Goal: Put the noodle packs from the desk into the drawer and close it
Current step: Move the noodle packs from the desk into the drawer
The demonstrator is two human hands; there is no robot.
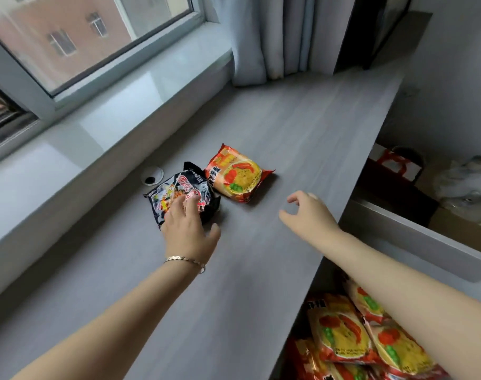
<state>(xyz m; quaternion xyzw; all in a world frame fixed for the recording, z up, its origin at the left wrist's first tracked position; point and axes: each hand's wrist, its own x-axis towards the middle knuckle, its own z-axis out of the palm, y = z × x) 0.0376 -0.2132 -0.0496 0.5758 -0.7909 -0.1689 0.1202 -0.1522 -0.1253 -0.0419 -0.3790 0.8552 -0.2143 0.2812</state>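
Two noodle packs lie on the grey desk. My left hand rests fingers-down on the black noodle pack, thumb spread to the right; it has not closed around the pack. The orange and yellow noodle pack lies just right of the black one, untouched. My right hand hovers over the desk to the right of the orange pack, fingers loosely curled and holding nothing. Below the desk's right edge the drawer stands pulled out, with several orange and yellow noodle packs inside.
A round cable grommet sits in the desk behind the black pack. A windowsill runs along the left, and a curtain hangs at the far end. Bags and a box stand on the floor beyond the drawer.
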